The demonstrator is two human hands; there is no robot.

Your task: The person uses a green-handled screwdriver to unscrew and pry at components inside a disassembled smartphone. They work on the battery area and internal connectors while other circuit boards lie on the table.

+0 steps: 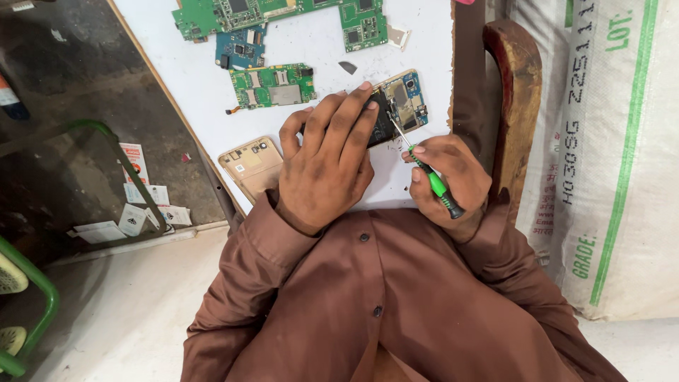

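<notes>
The person in the brown shirt leans over a white work board (212, 92), and the left hand (327, 166) lies flat across an opened phone (397, 106), fingers spread and pressed down on it, pinning it in place near the board's right edge. The right hand (449, 180) has its fingers curled tight around a green-handled screwdriver (428, 173), whose thin metal tip rests inside the phone's exposed innards. Just left of the pinning hand sits a gold phone back cover (251, 164), half over the board's edge. Above it lie a green circuit board (272, 86), a smaller blue circuit board (240, 48) and larger green boards (283, 14) along the top. To the right, past a dark wooden chair arm (513, 92), stands a big white woven sack (608, 155) with a green stripe and green and red print. On the dark floor at left, small white and red-printed paper packets (134, 205) lie scattered beside a green metal frame (124, 159).
</notes>
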